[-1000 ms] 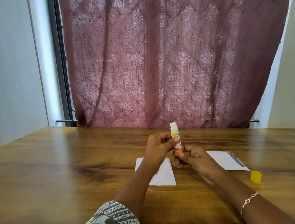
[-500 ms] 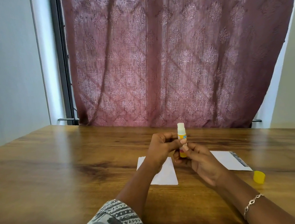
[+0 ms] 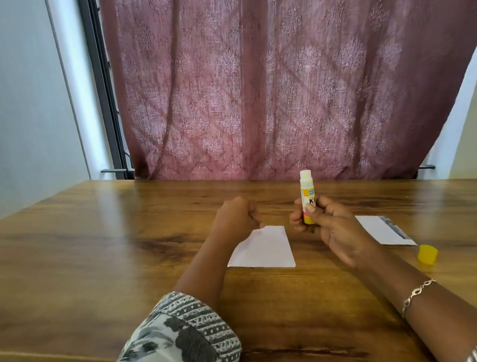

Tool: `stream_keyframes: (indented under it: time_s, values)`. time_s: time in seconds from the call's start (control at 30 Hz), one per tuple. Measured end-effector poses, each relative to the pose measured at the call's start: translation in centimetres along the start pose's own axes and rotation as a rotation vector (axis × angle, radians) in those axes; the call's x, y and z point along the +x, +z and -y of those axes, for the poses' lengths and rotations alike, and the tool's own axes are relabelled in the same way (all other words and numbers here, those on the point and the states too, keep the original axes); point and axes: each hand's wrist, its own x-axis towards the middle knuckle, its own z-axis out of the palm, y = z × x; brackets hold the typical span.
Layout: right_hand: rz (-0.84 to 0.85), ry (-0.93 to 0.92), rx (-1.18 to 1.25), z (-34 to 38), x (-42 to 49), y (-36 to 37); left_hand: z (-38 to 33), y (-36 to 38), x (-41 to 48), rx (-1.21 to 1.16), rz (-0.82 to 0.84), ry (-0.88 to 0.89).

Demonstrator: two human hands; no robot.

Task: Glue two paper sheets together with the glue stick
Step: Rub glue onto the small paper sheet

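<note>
My right hand (image 3: pixel 329 225) holds the glue stick (image 3: pixel 308 193) upright above the table, its white glue tip bare at the top. My left hand (image 3: pixel 234 217) hangs to the left of it with fingers curled and nothing in them, just over the far edge of a white paper sheet (image 3: pixel 263 249) that lies flat on the table. A second white sheet (image 3: pixel 383 230) lies to the right, partly hidden behind my right hand. The yellow cap (image 3: pixel 427 254) of the glue stick sits on the table at the near right of that sheet.
A wooden table (image 3: pixel 93 251) spans the view, its near edge at the bottom. A maroon curtain (image 3: pixel 280 76) hangs behind the far edge, with a dark window frame (image 3: pixel 102 86) and a pale wall at left.
My left hand has let go of the glue stick and moved left. My right hand alone keeps the stick, now a little further right.
</note>
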Motion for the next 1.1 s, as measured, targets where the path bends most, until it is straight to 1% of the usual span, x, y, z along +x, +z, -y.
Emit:
stream_keyframes:
  time_s: [0.1, 0.23, 0.3, 0.4, 0.53, 0.63, 0.77, 0.83, 0.9, 1.0, 1.1]
  values:
    - [-0.022, 0.005, -0.002, 0.1, 0.1, -0.1, -0.6, 0.6, -0.2, 0.079, 0.099, -0.012]
    - [-0.052, 0.012, 0.006, 0.3, 0.1, -0.2, -1.2, 1.3, -0.5, 0.269, 0.304, 0.021]
    - [-0.078, 0.01, 0.015, 0.4, 0.2, -0.4, -1.3, 1.4, -0.7, 0.3, 0.361, 0.039]
    - [-0.153, 0.002, 0.049, 0.6, 0.3, -0.5, -1.3, 1.4, -0.8, 0.34, 0.403, 0.073]
    - [-0.254, -0.006, 0.025, 0.7, 0.4, -0.9, -0.9, 0.8, -0.6, 0.414, 0.464, 0.118]
    - [-0.273, 0.002, -0.012, 0.3, 0.6, -1.1, -0.7, 0.2, -0.4, 0.424, 0.487, 0.162]
    - [-0.312, -0.031, 0.017, -0.2, 1.0, -1.1, -0.5, 0.0, -0.2, 0.437, 0.498, 0.197]
    - [-0.353, -0.019, -0.024, -0.7, 1.3, -1.0, -0.4, -0.1, 0.0, 0.442, 0.512, 0.217]
    - [-0.39, 0.029, -0.125, -1.1, 1.7, -0.9, -0.4, -0.3, 0.3, 0.438, 0.539, 0.236]
    - [-0.392, 0.083, -0.193, -1.8, 2.4, -0.6, -0.4, -0.6, 0.7, 0.426, 0.584, 0.259]
    - [-0.338, 0.124, -0.237, -2.2, 3.1, -0.5, -0.3, -0.8, 0.9, 0.424, 0.596, 0.266]
